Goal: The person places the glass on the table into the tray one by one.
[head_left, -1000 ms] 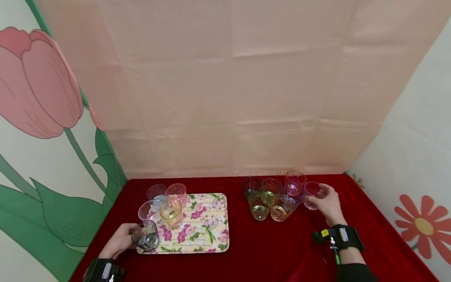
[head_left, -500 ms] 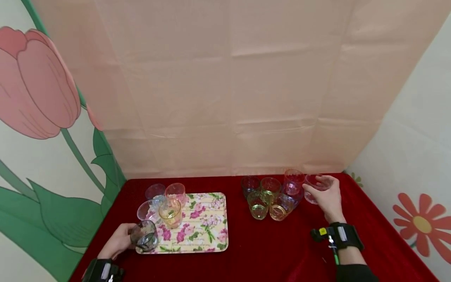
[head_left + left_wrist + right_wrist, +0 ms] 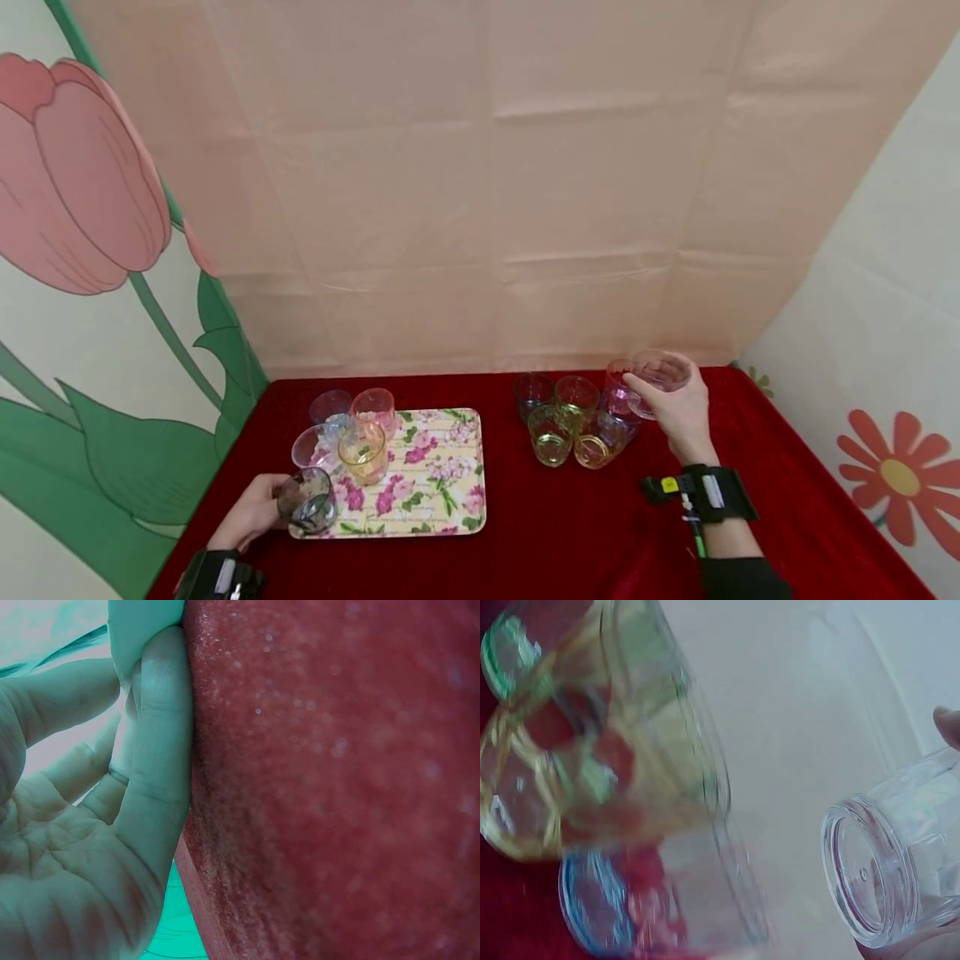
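My right hand (image 3: pixel 678 412) grips a clear glass (image 3: pixel 658 382), lifted above the red tablecloth beside a cluster of coloured glasses (image 3: pixel 573 421). The right wrist view shows the clear glass (image 3: pixel 896 859) close up at lower right, with blurred yellow-green and blue glasses (image 3: pixel 607 750) to its left. My left hand (image 3: pixel 251 512) holds a dark grey glass (image 3: pixel 307 502) at the front left corner of the floral tray (image 3: pixel 442 492). In the left wrist view the palm and fingers (image 3: pixel 142 765) lie against the red cloth (image 3: pixel 337 787).
Several pastel glasses (image 3: pixel 348 429) stand at the tray's back left and just off it. A peach backdrop (image 3: pixel 487 183) rises behind the table. Red cloth (image 3: pixel 562 525) lies bare between tray and right forearm. Flower panels flank both sides.
My right hand has lifted the clear glass off the cloth and moved it up and slightly left, over the cluster. The left hand and its grey glass stayed put.
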The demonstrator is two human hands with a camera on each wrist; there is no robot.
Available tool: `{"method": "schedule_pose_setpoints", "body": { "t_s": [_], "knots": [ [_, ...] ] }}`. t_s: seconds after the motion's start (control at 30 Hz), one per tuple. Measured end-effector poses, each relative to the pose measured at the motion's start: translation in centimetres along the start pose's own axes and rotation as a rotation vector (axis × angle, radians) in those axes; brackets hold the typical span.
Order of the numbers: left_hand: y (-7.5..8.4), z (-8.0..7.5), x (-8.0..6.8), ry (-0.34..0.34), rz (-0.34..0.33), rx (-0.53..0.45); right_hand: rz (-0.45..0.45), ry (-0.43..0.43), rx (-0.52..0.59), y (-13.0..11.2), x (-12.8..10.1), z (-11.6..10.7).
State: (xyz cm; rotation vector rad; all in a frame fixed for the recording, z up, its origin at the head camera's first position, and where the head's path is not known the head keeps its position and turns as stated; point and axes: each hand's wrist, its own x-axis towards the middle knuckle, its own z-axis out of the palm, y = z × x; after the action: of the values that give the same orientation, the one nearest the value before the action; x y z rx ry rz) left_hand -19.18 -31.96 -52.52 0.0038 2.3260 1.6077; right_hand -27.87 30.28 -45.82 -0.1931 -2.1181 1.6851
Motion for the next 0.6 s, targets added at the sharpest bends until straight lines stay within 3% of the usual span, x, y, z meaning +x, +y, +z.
{"method": "schedule_pose_setpoints", "body": {
  "t_s": [0.33, 0.6],
  "knots": [
    [-0.3, -0.1, 0.3, -0.005, 0.007, -0.005, -0.056, -0.095, 0.078, -2.2, -1.0, 3.8],
    [-0.1, 0.0, 0.1, 0.015, -0.008, 0.006, -0.053, -0.193, 0.105, -3.8, -2.2, 6.7]
  ]
}}
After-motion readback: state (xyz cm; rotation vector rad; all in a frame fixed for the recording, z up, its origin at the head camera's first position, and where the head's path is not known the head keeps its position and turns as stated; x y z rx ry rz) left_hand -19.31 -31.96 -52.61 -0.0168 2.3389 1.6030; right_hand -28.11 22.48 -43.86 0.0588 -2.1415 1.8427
